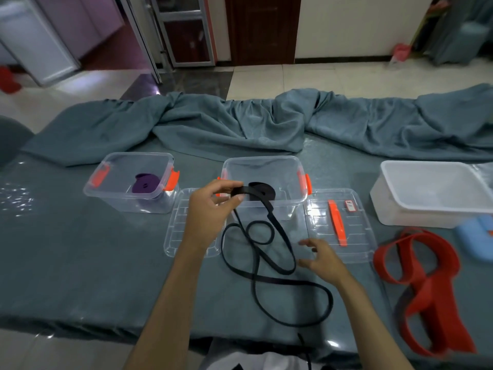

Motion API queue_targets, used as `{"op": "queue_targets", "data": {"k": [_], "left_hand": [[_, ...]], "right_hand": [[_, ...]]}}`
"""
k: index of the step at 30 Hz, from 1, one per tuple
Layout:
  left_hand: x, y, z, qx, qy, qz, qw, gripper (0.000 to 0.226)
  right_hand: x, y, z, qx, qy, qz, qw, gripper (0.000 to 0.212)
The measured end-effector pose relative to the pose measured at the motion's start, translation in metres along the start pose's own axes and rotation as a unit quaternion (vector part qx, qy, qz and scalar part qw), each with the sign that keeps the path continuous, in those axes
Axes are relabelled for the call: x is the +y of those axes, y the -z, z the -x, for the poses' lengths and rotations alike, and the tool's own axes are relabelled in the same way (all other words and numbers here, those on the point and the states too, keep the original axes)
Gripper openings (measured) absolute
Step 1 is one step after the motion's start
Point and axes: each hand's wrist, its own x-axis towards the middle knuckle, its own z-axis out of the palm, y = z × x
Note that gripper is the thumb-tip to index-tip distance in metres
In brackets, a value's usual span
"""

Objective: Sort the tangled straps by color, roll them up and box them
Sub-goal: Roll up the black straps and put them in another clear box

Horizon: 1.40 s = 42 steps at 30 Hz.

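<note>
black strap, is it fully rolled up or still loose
Mostly loose. The left hand pinches a small rolled start of the black strap, while long loops trail across the table.

Black strap (269, 252) half-rolled, purple roll (146, 184) boxed, red strap (426, 284) loose.

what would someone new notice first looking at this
Probably the black strap, partly rolled in the left hand at centre, its loose length looping over the table toward the person, with the right hand open beside it. Next, the wide red strap lying loose at the right, and the purple roll already inside the clear box at the left.
</note>
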Motion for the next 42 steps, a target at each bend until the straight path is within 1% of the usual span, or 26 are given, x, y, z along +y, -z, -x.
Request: {"op": "queue_targets", "data": {"k": [1, 2, 3, 6, 8, 10, 12, 15, 17, 21, 24, 26, 27, 31, 33, 34, 36, 39, 42], "left_hand": [[0.004, -0.001, 0.001, -0.012, 0.001, 0.006, 1.0, 0.026], [0.008, -0.003, 0.002, -0.024, 0.0, 0.012, 1.0, 0.025], [0.011, -0.005, 0.003, -0.034, -0.005, 0.013, 0.999, 0.025], [0.018, -0.013, 0.007, -0.045, -0.026, 0.008, 0.999, 0.024], [0.023, -0.017, 0.008, -0.05, -0.032, 0.023, 0.998, 0.024], [0.03, -0.021, 0.009, -0.048, -0.043, 0.037, 0.997, 0.025], [0.039, -0.023, 0.008, -0.028, -0.062, 0.056, 0.996, 0.026], [0.054, -0.024, 0.003, 0.002, -0.095, 0.089, 0.991, 0.029], [0.062, -0.021, -0.002, -0.015, -0.11, 0.101, 0.989, 0.028], [0.07, -0.014, -0.012, -0.069, -0.118, 0.092, 0.986, 0.03], [0.077, -0.017, -0.019, -0.068, -0.12, 0.105, 0.985, 0.033], [0.084, -0.022, -0.024, -0.075, -0.124, 0.109, 0.983, 0.034], [0.087, -0.025, -0.026, -0.082, -0.126, 0.112, 0.982, 0.035], [0.096, -0.029, -0.03, -0.096, -0.129, 0.124, 0.979, 0.03], [0.098, -0.029, -0.028, -0.106, -0.132, 0.136, 0.976, 0.03], [0.098, -0.029, -0.026, -0.112, -0.132, 0.146, 0.974, 0.033], [0.096, -0.032, -0.022, -0.11, -0.132, 0.165, 0.971, 0.036], [0.09, -0.035, -0.02, -0.077, -0.126, 0.169, 0.974, 0.03], [0.087, -0.038, -0.02, -0.058, -0.121, 0.168, 0.977, 0.029]], "right_hand": [[-0.007, 0.005, 0.004, -0.015, 0.011, -0.001, 1.0, 0.055], [-0.018, 0.009, 0.009, -0.016, 0.032, -0.018, 0.999, 0.057], [-0.032, 0.014, 0.014, -0.008, 0.061, -0.05, 0.997, 0.055], [-0.088, 0.028, 0.028, 0.034, 0.168, -0.169, 0.971, 0.036], [-0.123, 0.036, 0.035, 0.055, 0.224, -0.219, 0.948, 0.03], [-0.148, 0.043, 0.04, 0.078, 0.258, -0.227, 0.936, 0.027], [-0.164, 0.05, 0.041, 0.097, 0.27, -0.206, 0.935, 0.021], [-0.181, 0.062, 0.041, 0.083, 0.296, -0.188, 0.933, 0.016], [-0.191, 0.07, 0.04, 0.073, 0.317, -0.185, 0.927, 0.017], [-0.21, 0.087, 0.036, 0.085, 0.343, -0.219, 0.909, 0.023], [-0.223, 0.099, 0.031, 0.057, 0.347, -0.222, 0.909, 0.021], [-0.229, 0.101, 0.029, 0.044, 0.334, -0.235, 0.912, 0.025], [-0.231, 0.1, 0.028, 0.053, 0.327, -0.247, 0.911, 0.029], [-0.234, 0.096, 0.031, 0.137, 0.32, -0.283, 0.894, 0.05], [-0.232, 0.098, 0.033, 0.166, 0.328, -0.26, 0.893, 0.057], [-0.23, 0.1, 0.034, 0.172, 0.334, -0.235, 0.896, 0.055], [-0.227, 0.102, 0.035, 0.168, 0.342, -0.199, 0.903, 0.045], [-0.227, 0.101, 0.036, 0.187, 0.337, -0.167, 0.907, 0.031], [-0.227, 0.1, 0.034, 0.185, 0.338, -0.161, 0.909, 0.029]]}}
